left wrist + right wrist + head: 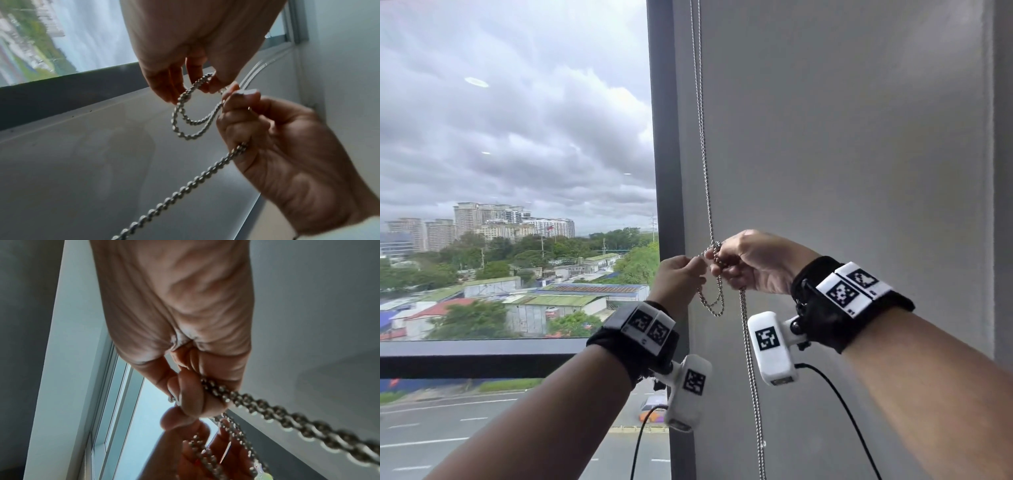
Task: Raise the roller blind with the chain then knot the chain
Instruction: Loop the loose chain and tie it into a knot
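Chain, silver ball type, hangs as two strands from the top centre of the head view, just right of the dark window frame, down to both hands at mid frame. Betw. the hands a twist of chain sits at the fingertips, w/ a small double loop drooping below them. From the right hand a doubled length drops on to the bottom edge, lower centre.

Left hand, centre of frame: fingers curled, tips pinching the chain at the twist; left wrist view shows the thumb and fingertips nipped on the beads. Right hand, just right of it and almost touching: fingers curled round the chain, thumb and forefinger tight on it; the lower length comes out under the palm. Right wrist view, same grip, blurred chain running off to the lower right.

Both wrists carry black bands w/ white marker blocks and a small white camera each, black cables trailing down.

Grey wall fills the right half behind the chain. Left half is window glass: heavy cloud, tower blocks, low roofs, trees, a road at lower left. Blind itself can't be made out for sure.
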The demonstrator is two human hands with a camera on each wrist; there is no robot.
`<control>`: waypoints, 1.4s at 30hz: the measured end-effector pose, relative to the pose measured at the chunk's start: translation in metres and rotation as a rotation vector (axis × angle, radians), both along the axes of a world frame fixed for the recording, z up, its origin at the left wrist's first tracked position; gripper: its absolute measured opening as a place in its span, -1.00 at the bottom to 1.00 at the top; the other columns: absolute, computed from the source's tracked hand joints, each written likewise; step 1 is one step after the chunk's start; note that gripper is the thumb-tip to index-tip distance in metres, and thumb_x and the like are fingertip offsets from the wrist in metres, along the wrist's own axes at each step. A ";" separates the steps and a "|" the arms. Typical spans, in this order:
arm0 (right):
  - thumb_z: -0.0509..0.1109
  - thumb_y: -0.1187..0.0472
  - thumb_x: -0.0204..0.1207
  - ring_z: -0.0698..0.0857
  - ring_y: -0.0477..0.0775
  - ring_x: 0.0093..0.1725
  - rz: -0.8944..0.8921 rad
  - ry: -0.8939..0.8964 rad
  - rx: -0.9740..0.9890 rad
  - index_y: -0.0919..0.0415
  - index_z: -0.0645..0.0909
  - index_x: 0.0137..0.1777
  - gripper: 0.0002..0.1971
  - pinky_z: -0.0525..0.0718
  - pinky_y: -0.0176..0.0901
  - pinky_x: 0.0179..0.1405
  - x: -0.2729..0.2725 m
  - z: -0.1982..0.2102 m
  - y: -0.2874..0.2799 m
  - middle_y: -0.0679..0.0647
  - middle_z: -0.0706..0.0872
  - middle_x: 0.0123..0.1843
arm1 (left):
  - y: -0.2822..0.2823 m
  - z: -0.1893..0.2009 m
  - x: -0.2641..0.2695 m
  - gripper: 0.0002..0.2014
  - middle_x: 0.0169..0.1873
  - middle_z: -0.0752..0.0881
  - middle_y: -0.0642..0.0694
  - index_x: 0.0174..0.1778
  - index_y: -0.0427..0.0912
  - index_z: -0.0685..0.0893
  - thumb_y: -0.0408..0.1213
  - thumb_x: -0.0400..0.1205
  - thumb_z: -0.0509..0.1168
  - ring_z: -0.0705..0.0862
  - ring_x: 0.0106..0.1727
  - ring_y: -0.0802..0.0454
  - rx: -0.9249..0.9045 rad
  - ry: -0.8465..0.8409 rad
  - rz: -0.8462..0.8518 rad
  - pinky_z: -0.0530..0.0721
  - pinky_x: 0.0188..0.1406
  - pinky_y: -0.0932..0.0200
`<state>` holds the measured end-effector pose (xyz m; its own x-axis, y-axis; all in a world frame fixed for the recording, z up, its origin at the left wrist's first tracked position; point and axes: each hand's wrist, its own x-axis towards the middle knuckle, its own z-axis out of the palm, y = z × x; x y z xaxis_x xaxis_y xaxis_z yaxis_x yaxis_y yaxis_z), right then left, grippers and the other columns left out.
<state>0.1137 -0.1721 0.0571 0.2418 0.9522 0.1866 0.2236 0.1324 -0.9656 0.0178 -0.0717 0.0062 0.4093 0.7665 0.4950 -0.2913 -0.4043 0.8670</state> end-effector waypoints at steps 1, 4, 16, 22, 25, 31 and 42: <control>0.09 0.46 0.59 0.40 -0.09 -0.53 -0.017 -0.005 0.001 0.33 0.56 0.03 -0.78 0.40 -0.29 -0.61 0.001 0.000 -0.001 0.16 0.64 -0.38 | -0.001 0.002 -0.001 -0.86 -0.42 0.60 -0.21 -0.31 -0.31 0.61 -0.38 0.55 0.23 0.52 -0.44 -0.02 -0.060 -0.036 -0.080 0.49 -0.45 0.18; 0.08 0.47 0.62 0.45 -0.04 -0.51 -0.081 0.005 0.030 0.33 0.54 0.00 -0.80 0.46 -0.26 -0.58 0.003 -0.002 -0.001 0.20 0.66 -0.37 | 0.000 0.005 -0.009 -0.83 -0.47 0.64 -0.23 -0.39 -0.26 0.53 -0.45 0.51 0.15 0.59 -0.47 -0.10 -0.212 -0.092 -0.247 0.60 -0.43 0.14; 0.18 0.53 0.59 0.78 0.22 -0.30 -0.228 0.004 0.185 0.45 0.58 0.08 -0.82 0.78 0.02 -0.39 0.005 -0.008 0.015 0.37 0.80 -0.17 | -0.006 -0.002 -0.011 -0.81 -0.07 0.78 -0.40 -0.39 -0.19 0.73 -0.29 0.49 0.27 0.69 0.06 -0.14 -0.003 0.136 -0.402 0.51 -0.15 0.13; 0.24 0.50 0.60 0.69 -0.02 -0.38 -0.306 -0.137 0.217 0.36 0.60 -0.08 -0.87 0.69 -0.27 -0.43 0.004 -0.017 0.020 0.25 0.68 -0.19 | -0.011 0.004 -0.010 -0.79 -0.19 0.78 -0.27 -0.24 -0.36 0.78 -0.29 0.39 0.32 0.66 -0.07 -0.05 0.108 0.102 -0.321 0.49 0.00 0.08; 0.26 0.44 0.62 0.70 -0.03 -0.28 -0.290 -0.156 0.180 0.34 0.63 0.02 -0.88 0.74 -0.25 -0.22 0.006 -0.021 0.022 0.20 0.71 -0.15 | -0.010 0.009 -0.012 -0.61 -0.18 0.60 -0.31 -0.19 -0.55 0.70 -0.25 0.26 0.40 0.54 -0.04 -0.14 0.108 0.026 -0.265 0.44 0.08 0.02; 0.28 0.48 0.56 0.54 -0.08 -0.42 -0.286 -0.234 0.185 0.29 0.59 0.00 -0.87 0.57 -0.23 -0.37 0.003 -0.023 0.015 0.13 0.62 -0.26 | -0.008 0.018 -0.022 -0.73 -0.22 0.67 -0.37 -0.04 -0.69 0.62 -0.53 0.47 0.22 0.65 -0.29 -0.14 0.044 -0.082 -0.289 0.66 -0.21 0.15; 0.48 0.32 0.44 0.75 0.09 -0.11 -0.314 -0.262 0.204 0.26 0.64 -0.02 -0.86 0.72 -0.08 -0.17 0.009 -0.031 0.010 0.28 0.82 0.03 | 0.010 0.012 -0.031 -0.77 -0.67 0.40 -0.01 -0.19 -0.20 0.60 -0.62 0.45 0.23 0.30 -0.70 0.11 -0.032 -0.135 -0.236 0.45 -0.70 0.29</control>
<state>0.1227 -0.1625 0.0266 0.4323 0.7780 0.4559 0.5166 0.2007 -0.8324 -0.0133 -0.0613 0.0181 0.5107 0.6734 0.5345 -0.4881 -0.2847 0.8251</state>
